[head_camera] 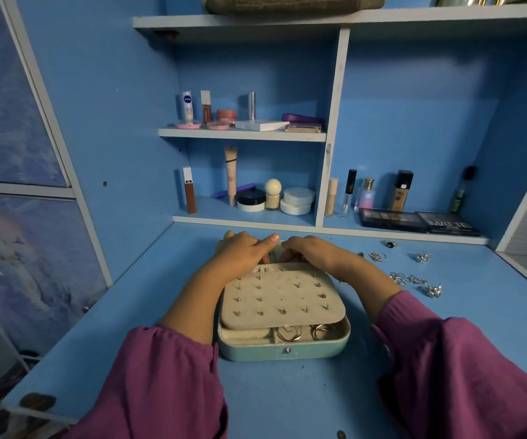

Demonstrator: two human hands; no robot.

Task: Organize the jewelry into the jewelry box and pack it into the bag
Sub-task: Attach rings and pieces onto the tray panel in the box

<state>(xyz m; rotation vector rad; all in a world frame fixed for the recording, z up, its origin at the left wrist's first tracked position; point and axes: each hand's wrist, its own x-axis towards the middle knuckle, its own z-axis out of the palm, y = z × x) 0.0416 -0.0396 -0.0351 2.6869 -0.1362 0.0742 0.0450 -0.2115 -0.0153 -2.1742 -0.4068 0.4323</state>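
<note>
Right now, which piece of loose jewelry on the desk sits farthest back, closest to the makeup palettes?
The dark-stoned ring, alone just in front of the palettes. The silver rings and chain lie nearer you.

Single head-worn view, forward and down, close over the desk (287, 400).

Past my hands, the white tube (187, 106) reads "NIVEA", the black palette (449, 223) "MATTE", the small bottle (367, 194) "SB".
</note>
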